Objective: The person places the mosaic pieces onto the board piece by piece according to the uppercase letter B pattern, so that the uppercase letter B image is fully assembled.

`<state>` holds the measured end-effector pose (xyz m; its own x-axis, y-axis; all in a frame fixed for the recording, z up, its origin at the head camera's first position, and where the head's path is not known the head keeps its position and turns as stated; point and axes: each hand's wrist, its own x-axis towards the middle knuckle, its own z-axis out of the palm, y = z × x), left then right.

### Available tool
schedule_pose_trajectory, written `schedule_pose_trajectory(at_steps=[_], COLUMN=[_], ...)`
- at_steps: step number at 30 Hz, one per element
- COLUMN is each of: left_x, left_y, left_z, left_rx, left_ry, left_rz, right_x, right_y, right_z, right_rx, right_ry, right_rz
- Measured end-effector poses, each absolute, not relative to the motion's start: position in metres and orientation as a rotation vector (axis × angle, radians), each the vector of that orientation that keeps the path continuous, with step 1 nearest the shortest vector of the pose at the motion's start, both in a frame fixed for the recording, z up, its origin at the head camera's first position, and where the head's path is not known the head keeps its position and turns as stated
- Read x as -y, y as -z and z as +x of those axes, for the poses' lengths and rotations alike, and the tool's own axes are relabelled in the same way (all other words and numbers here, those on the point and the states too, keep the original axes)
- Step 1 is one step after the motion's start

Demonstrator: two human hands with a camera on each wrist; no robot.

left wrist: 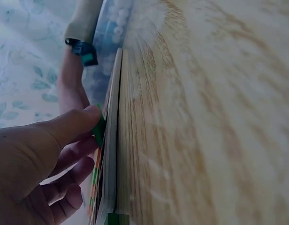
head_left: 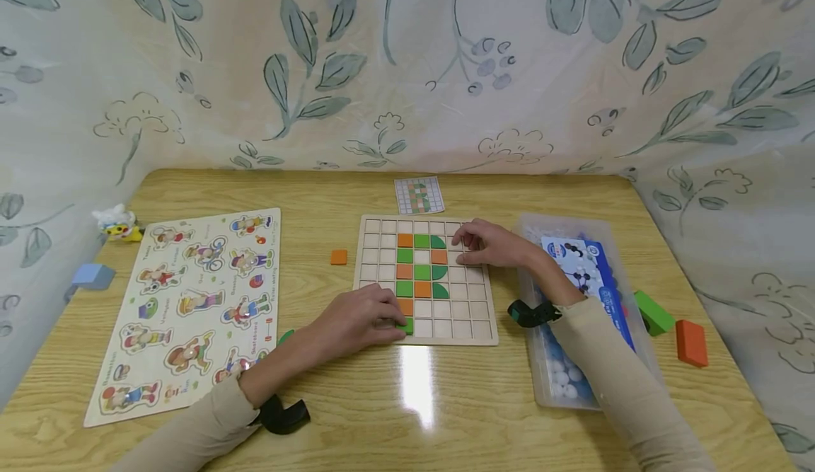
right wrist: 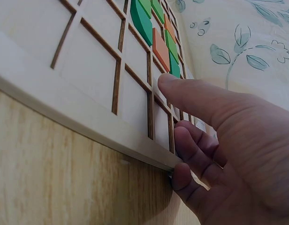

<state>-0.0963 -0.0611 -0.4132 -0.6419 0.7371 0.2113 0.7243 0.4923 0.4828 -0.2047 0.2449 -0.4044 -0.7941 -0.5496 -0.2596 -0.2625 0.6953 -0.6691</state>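
Note:
A wooden grid board (head_left: 461,310) lies in the middle of the table, with orange, green and salmon square tiles and dark green rounded tiles (head_left: 439,291) in its cells. At the board's lower edge my left hand (head_left: 356,320) pinches a green square tile (head_left: 408,327) between thumb and fingers. The left wrist view shows this green tile (left wrist: 100,127) tilted on edge at the board. My right hand (head_left: 493,244) is over the board's right side, its fingers loosely bent with nothing between them. The right wrist view shows the thumb (right wrist: 182,91) above bare cells.
A small printed pattern card (head_left: 418,194) lies behind the board. One orange tile (head_left: 339,257) is left of it. A sports picture puzzle (head_left: 210,274) occupies the left, a clear plastic box (head_left: 541,380) the right. Blocks, green (head_left: 653,313) and red (head_left: 691,343), lie beyond the box.

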Motion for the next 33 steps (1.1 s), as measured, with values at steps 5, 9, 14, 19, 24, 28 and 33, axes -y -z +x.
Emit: schedule_pose_trajectory(at_steps=[5,9,14,19,24,28,33], left_x=[0.060,0.060,0.079,0.120,0.164,0.181,0.189], left_y=[0.410,0.406,0.399,0.386,0.389,0.396,0.402], left_z=[-0.097,-0.099,-0.103,-0.120,-0.131,-0.131,-0.128], left_rx=[-2.683,-2.645,-2.633,-2.724,-2.735,-2.736,-2.717], left_ry=[-0.754,-0.676,-0.729,-0.895,-1.053,-1.050,-1.033], left_rz=[1.273,1.296,1.312,1.109,0.927,0.880,0.883], right_x=[-0.245,-0.245,-0.243,-0.242,-0.242,-0.244,-0.243], right_y=[0.404,0.404,0.405,0.403,0.402,0.403,0.404], right_z=[-0.205,-0.205,-0.205,-0.205,-0.205,-0.204,-0.205], right_rx=[-2.467,-2.478,-2.462,-2.467,-2.467,-2.462,-2.459], right_ry=[0.865,0.870,0.874,0.864,0.858,0.864,0.871], right_rz=[-0.617,-0.609,-0.634,-0.578,-0.594,-0.600,-0.598])
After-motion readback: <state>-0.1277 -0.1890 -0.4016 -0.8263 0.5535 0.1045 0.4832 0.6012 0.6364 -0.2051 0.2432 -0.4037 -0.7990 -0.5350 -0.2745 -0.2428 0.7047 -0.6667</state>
